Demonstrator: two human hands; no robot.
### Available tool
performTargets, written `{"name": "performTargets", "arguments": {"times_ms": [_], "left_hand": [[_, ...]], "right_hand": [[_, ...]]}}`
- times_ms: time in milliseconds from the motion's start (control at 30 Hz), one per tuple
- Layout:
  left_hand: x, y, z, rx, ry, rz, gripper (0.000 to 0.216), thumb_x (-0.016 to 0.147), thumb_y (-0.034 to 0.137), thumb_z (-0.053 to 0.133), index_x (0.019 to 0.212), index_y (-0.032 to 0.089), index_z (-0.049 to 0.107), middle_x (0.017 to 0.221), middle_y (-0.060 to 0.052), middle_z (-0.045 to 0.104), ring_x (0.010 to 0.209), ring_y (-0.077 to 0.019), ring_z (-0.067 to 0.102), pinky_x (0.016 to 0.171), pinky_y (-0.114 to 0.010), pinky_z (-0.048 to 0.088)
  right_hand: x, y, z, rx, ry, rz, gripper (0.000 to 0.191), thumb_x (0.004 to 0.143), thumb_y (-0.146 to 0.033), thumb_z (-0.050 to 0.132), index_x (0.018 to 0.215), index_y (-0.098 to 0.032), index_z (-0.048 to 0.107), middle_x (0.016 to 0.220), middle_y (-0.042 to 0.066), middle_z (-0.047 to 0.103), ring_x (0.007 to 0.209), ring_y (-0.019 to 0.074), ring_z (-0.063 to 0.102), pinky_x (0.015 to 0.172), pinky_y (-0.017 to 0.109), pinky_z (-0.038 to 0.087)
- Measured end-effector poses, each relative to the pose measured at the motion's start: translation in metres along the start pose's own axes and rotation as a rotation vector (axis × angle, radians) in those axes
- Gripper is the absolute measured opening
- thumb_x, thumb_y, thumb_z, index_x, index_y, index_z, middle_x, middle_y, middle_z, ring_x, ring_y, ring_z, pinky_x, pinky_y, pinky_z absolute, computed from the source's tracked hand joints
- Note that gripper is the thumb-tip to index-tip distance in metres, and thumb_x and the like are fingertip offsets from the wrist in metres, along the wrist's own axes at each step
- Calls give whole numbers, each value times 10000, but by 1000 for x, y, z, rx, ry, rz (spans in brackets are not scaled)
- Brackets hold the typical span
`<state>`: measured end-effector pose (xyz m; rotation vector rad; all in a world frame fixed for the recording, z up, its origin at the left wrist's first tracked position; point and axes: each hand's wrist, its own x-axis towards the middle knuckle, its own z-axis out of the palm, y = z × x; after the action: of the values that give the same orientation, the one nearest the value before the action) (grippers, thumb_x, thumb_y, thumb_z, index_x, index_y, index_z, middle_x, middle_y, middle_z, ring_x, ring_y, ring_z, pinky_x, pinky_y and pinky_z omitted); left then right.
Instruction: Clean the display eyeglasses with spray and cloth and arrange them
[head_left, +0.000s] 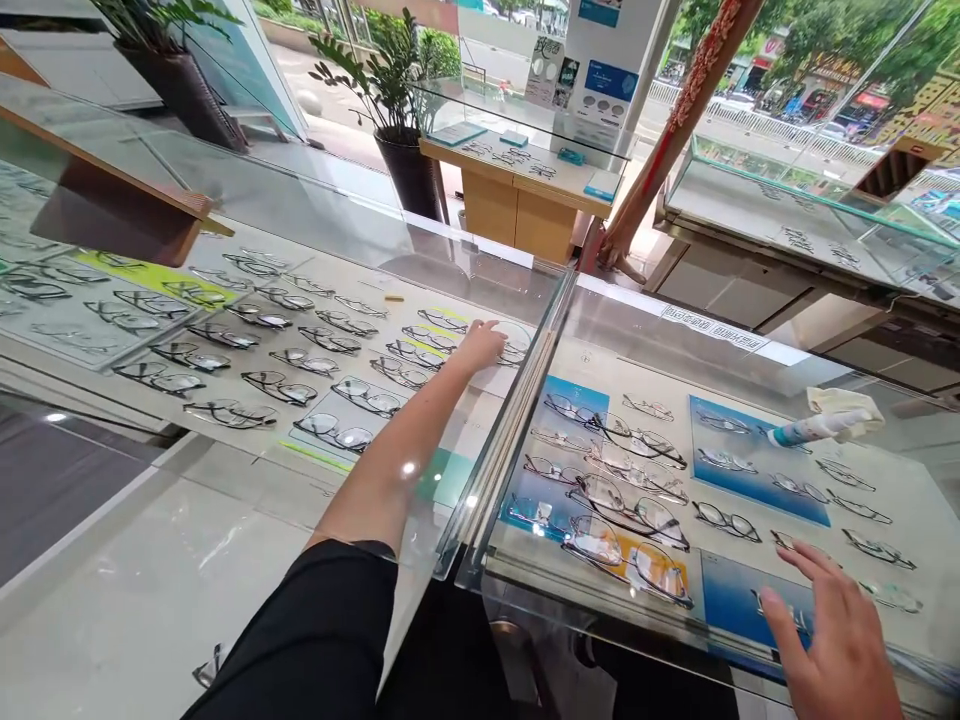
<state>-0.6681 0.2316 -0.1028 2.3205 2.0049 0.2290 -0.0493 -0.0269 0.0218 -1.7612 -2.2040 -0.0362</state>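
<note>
My left hand (482, 345) reaches deep into the left display case, its fingers bent closed at a pair of eyeglasses (513, 352) by the case's right end. The grip itself is partly hidden behind the hand. Rows of eyeglasses, among them a dark-framed pair (335, 433), lie folded to the left of my forearm. Over the front right of the neighbouring case, my right hand (844, 625) is spread with nothing in it. Below its fingers, eyeglasses (784, 608) on a blue card (724, 590) show through the glass.
Glass panel edges (510, 440) stand between the two cases, close to my left forearm. A white tube with a cloth (825, 425) lies on the right case's top. A wooden tray-like piece (120, 190) sits at upper left. Beyond are potted plants (401, 130) and another showcase (525, 180).
</note>
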Motion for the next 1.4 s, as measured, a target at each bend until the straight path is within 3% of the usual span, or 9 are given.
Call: {"name": "performTargets", "arguments": {"times_ms": [233,400,600,900,1033,1167,1267,1400], "left_hand": [[-17,16,-4,8,13,-26,176,834,153,640,820,209,806,1118,-171,811,1356,-378,544,1203,-596,266],[-61,34,-36,37,48,-96,145,835,243,685,888,214,817,1063,-185,797,1342,-395,524,1194,-624,233],[-160,51,-77,61,85,-154,190,873,205,612,800,221,787,1134,-146,814,1343,-400,558,1150,-634,298],[-326,62,-96,91,-79,-299,159,800,357,652,782,281,790,1136,-82,833,1331,-397,624,1140,-594,346],[-387,90,-117,72,-245,-317,200,785,391,638,778,277,802,1113,-107,833,1308,-406,646,1112,-578,394],[-424,132,-149,82,-478,-305,149,764,319,656,767,289,802,1085,-96,835,1271,-394,664,1131,-583,377],[-429,172,-181,19,-587,-256,114,779,306,681,766,300,794,1061,-69,834,1235,-356,678,1158,-544,368],[-404,224,-231,-187,-670,-92,105,822,375,716,802,333,810,1057,-36,826,1225,-293,674,1161,-409,397]], "right_hand": [[2,-3,0,-3,24,2,515,1049,-589,445,1393,-233,588,1488,174,617,1372,451,576,1164,662,424],[4,-3,6,30,66,-24,474,1054,-559,452,1387,-245,574,1454,162,627,1347,426,587,1150,643,447],[7,-8,9,50,90,-28,434,1074,-508,460,1368,-212,579,1438,175,625,1346,403,578,1124,595,480],[11,-14,9,69,116,2,399,1060,-404,485,1354,-167,614,1444,206,634,1342,385,562,1134,559,476],[9,-14,9,88,104,8,426,1065,-413,474,1365,-155,632,1460,206,632,1378,382,545,1162,554,461],[8,-12,8,124,98,-3,456,1072,-427,463,1376,-135,639,1478,227,622,1394,393,533,1161,567,461],[8,-10,9,153,104,-20,459,1063,-423,480,1366,-121,646,1469,246,625,1387,404,532,1145,580,466],[10,-8,9,177,125,-14,434,1044,-421,511,1335,-135,657,1432,229,647,1346,396,551,1131,561,466]]}}
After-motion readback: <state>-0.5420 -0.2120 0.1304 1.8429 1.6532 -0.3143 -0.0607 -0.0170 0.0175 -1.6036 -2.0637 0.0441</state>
